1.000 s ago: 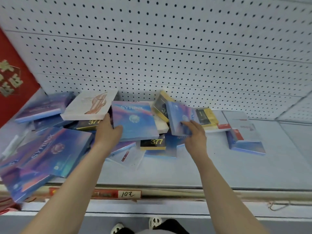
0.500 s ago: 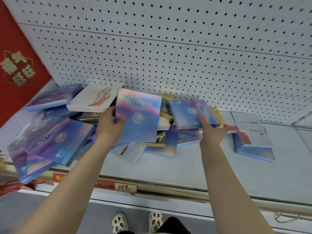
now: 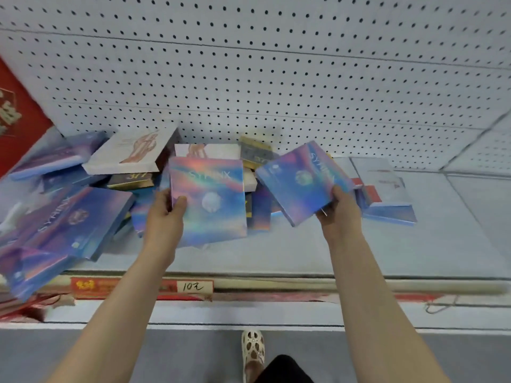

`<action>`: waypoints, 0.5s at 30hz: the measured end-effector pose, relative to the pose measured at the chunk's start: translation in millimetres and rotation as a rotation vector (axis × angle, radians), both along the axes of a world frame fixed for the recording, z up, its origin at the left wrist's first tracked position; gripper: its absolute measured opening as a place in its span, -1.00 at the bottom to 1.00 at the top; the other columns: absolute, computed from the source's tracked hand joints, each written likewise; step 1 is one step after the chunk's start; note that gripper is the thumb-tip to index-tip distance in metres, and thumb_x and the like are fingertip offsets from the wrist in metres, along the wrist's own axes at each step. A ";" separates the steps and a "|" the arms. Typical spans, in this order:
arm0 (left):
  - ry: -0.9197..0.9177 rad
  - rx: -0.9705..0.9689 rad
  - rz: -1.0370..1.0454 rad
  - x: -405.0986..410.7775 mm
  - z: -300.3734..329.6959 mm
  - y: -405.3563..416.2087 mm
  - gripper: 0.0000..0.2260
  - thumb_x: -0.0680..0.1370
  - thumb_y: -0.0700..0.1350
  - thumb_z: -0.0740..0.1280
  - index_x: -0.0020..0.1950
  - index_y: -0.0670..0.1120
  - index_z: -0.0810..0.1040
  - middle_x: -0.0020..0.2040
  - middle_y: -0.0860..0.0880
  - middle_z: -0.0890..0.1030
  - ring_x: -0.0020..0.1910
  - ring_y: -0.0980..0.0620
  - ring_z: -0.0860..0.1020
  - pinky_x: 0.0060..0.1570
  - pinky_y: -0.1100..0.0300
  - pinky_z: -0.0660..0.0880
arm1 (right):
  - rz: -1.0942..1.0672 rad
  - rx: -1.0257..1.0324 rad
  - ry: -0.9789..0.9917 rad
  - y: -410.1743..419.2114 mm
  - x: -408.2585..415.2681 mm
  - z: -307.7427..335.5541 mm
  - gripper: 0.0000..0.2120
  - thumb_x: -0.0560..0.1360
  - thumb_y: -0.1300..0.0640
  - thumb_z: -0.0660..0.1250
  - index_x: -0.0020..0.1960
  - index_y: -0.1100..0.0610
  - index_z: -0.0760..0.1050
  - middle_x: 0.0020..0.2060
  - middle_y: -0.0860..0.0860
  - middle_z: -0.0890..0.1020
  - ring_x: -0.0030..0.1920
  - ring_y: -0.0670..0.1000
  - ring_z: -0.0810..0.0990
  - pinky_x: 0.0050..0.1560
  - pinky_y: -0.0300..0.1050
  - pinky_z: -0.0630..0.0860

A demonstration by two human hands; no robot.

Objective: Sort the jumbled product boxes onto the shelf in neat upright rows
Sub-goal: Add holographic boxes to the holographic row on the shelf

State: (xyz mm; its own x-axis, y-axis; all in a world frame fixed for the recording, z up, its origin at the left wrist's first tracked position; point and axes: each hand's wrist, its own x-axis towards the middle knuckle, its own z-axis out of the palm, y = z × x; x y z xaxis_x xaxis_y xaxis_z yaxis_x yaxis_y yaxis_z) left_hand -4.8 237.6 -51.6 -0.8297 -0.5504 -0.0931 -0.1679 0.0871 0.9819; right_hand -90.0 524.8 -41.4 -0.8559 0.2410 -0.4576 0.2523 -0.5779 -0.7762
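A white pegboard wall [image 3: 276, 87], dotted with even rows of small round holes, backs a pale grey shelf [image 3: 318, 252] with a flat matte top. At the far left hangs a red panel [image 3: 19, 117] with gold characters, too blurred to read. Along the shelf's near edge runs a red price strip [image 3: 141, 287] with a white tag handwritten "10元".

A jumble of flat rectangular product boxes [image 3: 72, 217] sprawls over the shelf's left and middle, most of them lying flat or tilted. Many are glossy holographic blue-purple card printed "SYRINX"; a dark box with gold trim [image 3: 130, 179] seems to read "377". A white box with a reddish drawing [image 3: 130, 153] lies on top at the far left, and a pale grey box with red lettering [image 3: 378, 181] sits at the right.

The left hand [image 3: 166, 214] pinches the left edge of an iridescent SYRINX box [image 3: 210, 200], thumb on its face, holding it facing the camera above the pile. The right hand [image 3: 338, 211] grips the near right corner of a second SYRINX box [image 3: 301, 183], tilted, with its lettering running sideways.
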 end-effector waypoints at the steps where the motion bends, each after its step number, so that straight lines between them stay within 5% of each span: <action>1: 0.024 -0.029 -0.038 6.5 -3.3 1.5 -0.88 0.63 -0.20 0.21 0.14 -0.17 0.49 -0.01 -0.12 0.55 -0.05 -0.04 0.50 -0.05 0.09 0.45 | -0.032 0.027 0.006 4.1 12.3 -0.2 -0.84 0.62 0.20 0.21 -0.04 0.05 0.55 -0.22 -0.02 0.68 -0.26 -0.07 0.65 -0.22 -0.17 0.57; 6: 0.085 -0.119 -0.177 40.9 -15.3 9.9 -0.81 0.65 -0.05 0.20 -0.15 -0.03 0.43 -0.29 0.08 0.43 -0.38 0.31 0.34 -0.38 0.42 0.28 | -0.182 0.327 -0.004 20.1 87.2 -10.1 -0.80 0.60 0.14 0.28 -0.21 0.08 0.44 -0.37 -0.02 0.49 -0.45 -0.09 0.43 -0.48 -0.31 0.30; 12: 0.062 -0.069 -0.346 81.1 -35.3 40.0 -0.79 0.56 0.07 0.19 -0.04 -0.05 0.49 -0.18 0.03 0.51 -0.23 0.14 0.39 -0.19 0.13 0.34 | -0.293 0.449 -0.010 45.8 192.4 -17.3 -0.90 0.59 0.17 0.28 -0.07 0.18 0.51 -0.37 -0.04 0.59 -0.42 -0.10 0.55 -0.42 -0.30 0.44; 15: 0.027 -0.148 -0.426 96.1 -39.7 66.5 -0.81 0.57 0.06 0.20 -0.06 -0.04 0.48 -0.23 0.09 0.48 -0.31 0.25 0.38 -0.23 0.15 0.34 | -0.328 0.486 -0.047 66.8 238.5 -18.7 -0.89 0.59 0.17 0.27 -0.08 0.14 0.54 -0.28 -0.04 0.61 -0.27 -0.04 0.56 -0.24 -0.23 0.49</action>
